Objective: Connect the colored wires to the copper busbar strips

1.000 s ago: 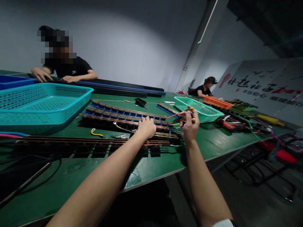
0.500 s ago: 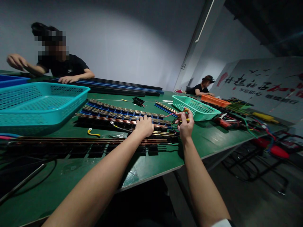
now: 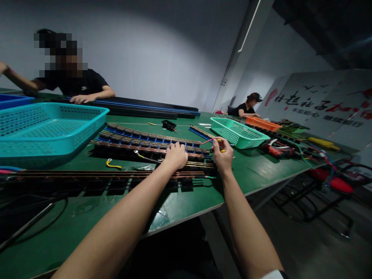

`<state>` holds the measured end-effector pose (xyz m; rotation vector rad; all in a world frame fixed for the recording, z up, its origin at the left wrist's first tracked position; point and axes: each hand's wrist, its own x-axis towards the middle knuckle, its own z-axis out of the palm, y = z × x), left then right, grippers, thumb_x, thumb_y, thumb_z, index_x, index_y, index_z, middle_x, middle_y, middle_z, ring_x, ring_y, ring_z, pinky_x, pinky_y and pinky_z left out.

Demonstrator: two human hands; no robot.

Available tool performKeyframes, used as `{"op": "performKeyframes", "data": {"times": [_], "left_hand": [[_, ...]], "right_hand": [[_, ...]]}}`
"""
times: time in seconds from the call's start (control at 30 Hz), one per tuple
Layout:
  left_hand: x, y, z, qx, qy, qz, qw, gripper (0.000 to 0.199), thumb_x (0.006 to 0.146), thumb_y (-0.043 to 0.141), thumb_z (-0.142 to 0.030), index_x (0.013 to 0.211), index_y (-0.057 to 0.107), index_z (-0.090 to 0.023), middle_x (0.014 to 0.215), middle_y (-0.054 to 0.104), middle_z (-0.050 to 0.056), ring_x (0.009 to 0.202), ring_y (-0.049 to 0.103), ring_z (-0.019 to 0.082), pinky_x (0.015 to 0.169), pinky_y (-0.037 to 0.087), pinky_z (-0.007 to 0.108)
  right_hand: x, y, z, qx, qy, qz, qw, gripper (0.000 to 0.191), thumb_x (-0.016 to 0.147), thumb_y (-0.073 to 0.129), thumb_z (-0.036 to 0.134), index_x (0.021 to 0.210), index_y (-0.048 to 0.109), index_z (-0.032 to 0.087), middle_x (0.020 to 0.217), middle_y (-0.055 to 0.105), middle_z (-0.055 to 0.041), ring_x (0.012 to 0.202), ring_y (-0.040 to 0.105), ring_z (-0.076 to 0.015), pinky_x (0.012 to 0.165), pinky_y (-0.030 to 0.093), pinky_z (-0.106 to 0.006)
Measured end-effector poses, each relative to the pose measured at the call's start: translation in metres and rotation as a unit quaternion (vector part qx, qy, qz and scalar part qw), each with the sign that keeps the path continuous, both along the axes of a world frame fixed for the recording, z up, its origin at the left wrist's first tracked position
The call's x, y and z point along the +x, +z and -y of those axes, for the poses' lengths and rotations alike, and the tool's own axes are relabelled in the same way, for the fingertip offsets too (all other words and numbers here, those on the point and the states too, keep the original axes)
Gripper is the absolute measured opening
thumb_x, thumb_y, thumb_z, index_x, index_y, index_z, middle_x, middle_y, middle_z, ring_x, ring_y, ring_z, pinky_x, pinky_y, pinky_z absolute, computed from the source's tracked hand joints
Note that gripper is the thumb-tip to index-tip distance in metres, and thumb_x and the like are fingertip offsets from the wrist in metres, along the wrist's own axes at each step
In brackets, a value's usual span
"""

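While the left hand [image 3: 176,157], grip unclear, rests on copper-railed black tracks [image 3: 136,147], the right hand [image 3: 223,159] pinches a yellow-handled tool [image 3: 223,151].

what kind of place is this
It looks like an assembly workshop, probably for electrical parts. A long green table holds strips with copper-coloured bars and loose wire leads, beside plastic baskets such as the turquoise one.
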<state>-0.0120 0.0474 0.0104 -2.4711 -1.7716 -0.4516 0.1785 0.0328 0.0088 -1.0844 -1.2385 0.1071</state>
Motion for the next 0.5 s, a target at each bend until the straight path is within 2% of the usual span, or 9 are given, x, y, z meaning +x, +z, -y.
{"op": "performKeyframes", "data": {"times": [0.17, 0.37, 0.5], "left_hand": [[0.0003, 0.0006, 0.0009, -0.005, 0.003, -0.001, 1.0, 0.041, 0.099, 0.036, -0.031, 0.129, 0.056, -0.01, 0.132, 0.056, 0.02, 0.128, 0.051, 0.036, 0.101, 0.047, 0.048], [0.0006, 0.0009, 0.0008, -0.005, 0.003, 0.0, 1.0, 0.042, 0.099, 0.036, -0.031, 0.13, 0.055, -0.009, 0.133, 0.055, 0.021, 0.129, 0.05, 0.036, 0.101, 0.046, 0.048], [0.0002, 0.0013, 0.0012, -0.003, 0.003, -0.001, 1.0, 0.041, 0.099, 0.037, -0.031, 0.129, 0.056, -0.009, 0.134, 0.054, 0.021, 0.128, 0.05, 0.036, 0.101, 0.047, 0.047]], "right_hand": [[-0.0019, 0.0022, 0.0012, -0.006, 0.001, -0.081, 0.997, 0.049, 0.087, 0.059, 0.06, 0.113, 0.061, 0.019, 0.08, 0.065, -0.0009, 0.044, 0.048, -0.0082, 0.043, 0.039, -0.024], [-0.0048, 0.0061, 0.0042, 0.019, 0.008, -0.069, 0.997, 0.056, 0.09, 0.054, 0.062, 0.122, 0.058, 0.016, 0.088, 0.069, -0.0058, 0.049, 0.053, -0.0096, 0.048, 0.044, -0.025], [-0.0077, 0.0067, 0.0045, 0.016, -0.049, -0.047, 0.998, 0.058, 0.094, 0.046, 0.063, 0.125, 0.058, 0.016, 0.086, 0.069, -0.0068, 0.049, 0.051, -0.0106, 0.048, 0.043, -0.026]]}}
